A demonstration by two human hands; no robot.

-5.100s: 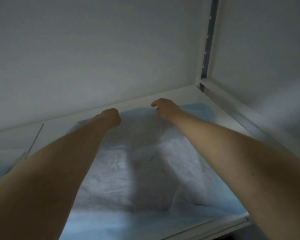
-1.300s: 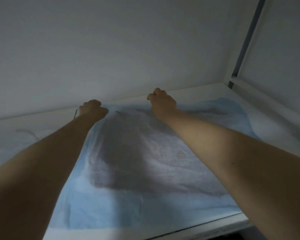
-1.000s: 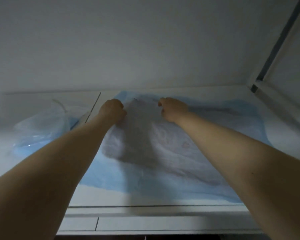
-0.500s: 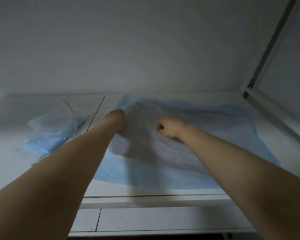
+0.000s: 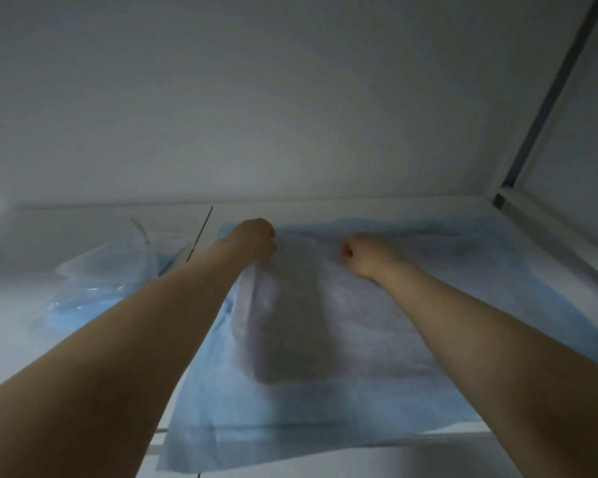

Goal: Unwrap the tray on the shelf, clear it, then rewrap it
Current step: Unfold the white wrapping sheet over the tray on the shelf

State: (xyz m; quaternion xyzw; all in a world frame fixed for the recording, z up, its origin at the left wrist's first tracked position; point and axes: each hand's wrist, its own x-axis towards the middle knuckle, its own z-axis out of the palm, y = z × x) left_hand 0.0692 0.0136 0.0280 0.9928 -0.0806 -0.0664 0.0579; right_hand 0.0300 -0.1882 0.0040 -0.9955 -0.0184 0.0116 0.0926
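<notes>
Tray wrap of light blue non-woven fabric (image 5: 221,408) lies spread flat on the white shelf (image 5: 83,225), and its near left corner reaches over the front edge of the shelf. On the middle of this tray wrap lies a paler grey-white fabric layer (image 5: 359,326), a little raised and partly in shadow. The tray itself does not show, and I cannot tell if it is under this layer.

Both bare arms stretch forward over the sheet. The left hand (image 5: 254,241) is at the far left corner of the pale layer, with its fingers curled down and closed on the fabric there. The right hand (image 5: 361,251) is near it to the right, at the far edge of the same layer; its fingers are closed together like a fist, with the thumb to the left, and they seem to hold the fabric edge.

To the left of the sheet, near the left forearm, a crumpled clear plastic bag (image 5: 101,281) lies on the shelf. A thin dark seam (image 5: 202,232) runs across the shelf board between the bag and the sheet. At the right, a grey metal post (image 5: 539,108) goes up in the corner.
</notes>
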